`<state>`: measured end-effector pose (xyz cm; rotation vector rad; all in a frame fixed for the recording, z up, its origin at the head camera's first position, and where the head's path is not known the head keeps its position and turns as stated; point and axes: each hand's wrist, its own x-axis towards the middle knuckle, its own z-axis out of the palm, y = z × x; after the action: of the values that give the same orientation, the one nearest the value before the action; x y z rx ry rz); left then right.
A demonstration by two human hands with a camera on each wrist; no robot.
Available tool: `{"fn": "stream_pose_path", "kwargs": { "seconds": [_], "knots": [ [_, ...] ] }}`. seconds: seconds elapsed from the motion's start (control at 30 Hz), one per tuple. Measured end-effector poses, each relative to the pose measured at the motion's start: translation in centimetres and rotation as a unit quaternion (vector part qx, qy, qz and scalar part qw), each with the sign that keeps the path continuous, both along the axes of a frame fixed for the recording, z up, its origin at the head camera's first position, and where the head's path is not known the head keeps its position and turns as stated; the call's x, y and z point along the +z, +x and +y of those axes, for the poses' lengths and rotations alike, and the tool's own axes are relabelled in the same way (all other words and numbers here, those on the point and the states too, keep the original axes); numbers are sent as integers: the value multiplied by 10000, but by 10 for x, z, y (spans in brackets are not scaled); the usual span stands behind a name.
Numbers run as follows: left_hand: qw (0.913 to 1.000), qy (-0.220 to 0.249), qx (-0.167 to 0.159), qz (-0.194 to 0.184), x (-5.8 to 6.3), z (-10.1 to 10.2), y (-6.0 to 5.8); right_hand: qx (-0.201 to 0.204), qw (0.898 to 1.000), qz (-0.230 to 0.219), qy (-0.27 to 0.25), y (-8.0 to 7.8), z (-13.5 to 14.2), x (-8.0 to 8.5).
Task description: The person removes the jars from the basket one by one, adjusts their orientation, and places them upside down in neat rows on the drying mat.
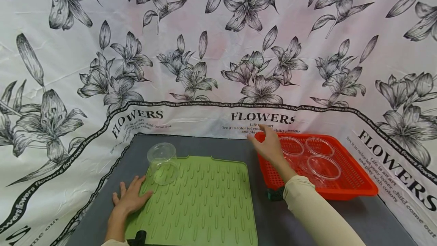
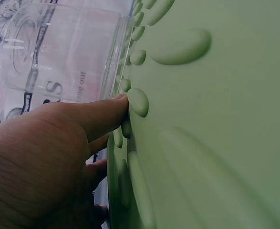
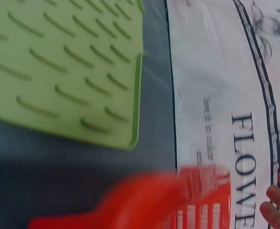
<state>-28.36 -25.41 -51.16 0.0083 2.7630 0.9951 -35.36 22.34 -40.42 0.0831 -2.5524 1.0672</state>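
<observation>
My left hand (image 1: 131, 197) rests at the left edge of a green drying mat (image 1: 205, 196), fingers spread and thumb on the ridged surface (image 2: 202, 119). Just beyond it, on the mat's far left corner, a clear plastic cup (image 1: 162, 164) stands upside down; the left wrist view shows the cup (image 2: 63, 52) with its rim against the mat. My right hand (image 1: 269, 145) is raised over the far left corner of a red basket (image 1: 355, 189), thumb and fingers apart, holding nothing. Only some fingertips of the right hand (image 3: 279, 200) show in the right wrist view.
Inside the basket are three clear cups, including a front one (image 1: 324, 167), a back left one (image 1: 291, 146) and a back right one (image 1: 319, 146). A dark grey tabletop (image 1: 218, 145) lies underneath. Flower-printed white cloth (image 1: 191, 120) hangs behind and along both sides.
</observation>
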Motion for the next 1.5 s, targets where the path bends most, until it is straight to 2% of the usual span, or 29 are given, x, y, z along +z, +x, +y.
{"fn": "stream_pose_path", "kwargs": {
  "seconds": [0.47,0.8,1.07,1.23,1.5],
  "knots": [
    [10000,-42,-2,-11,2,-2,0,-505,9953,-187,803,5,63,10],
    [10000,2,8,-8,0,-4,-1,-769,9838,-463,1553,11,98,6],
    [10000,46,13,-79,-2,-3,-2,-891,9694,-1015,2048,18,113,3],
    [10000,40,7,-80,-3,-2,-2,-880,9629,-1434,2111,20,120,0],
    [10000,59,-1,-67,-5,-2,-2,-807,9621,-1704,1971,19,128,-4]
  ]
}}
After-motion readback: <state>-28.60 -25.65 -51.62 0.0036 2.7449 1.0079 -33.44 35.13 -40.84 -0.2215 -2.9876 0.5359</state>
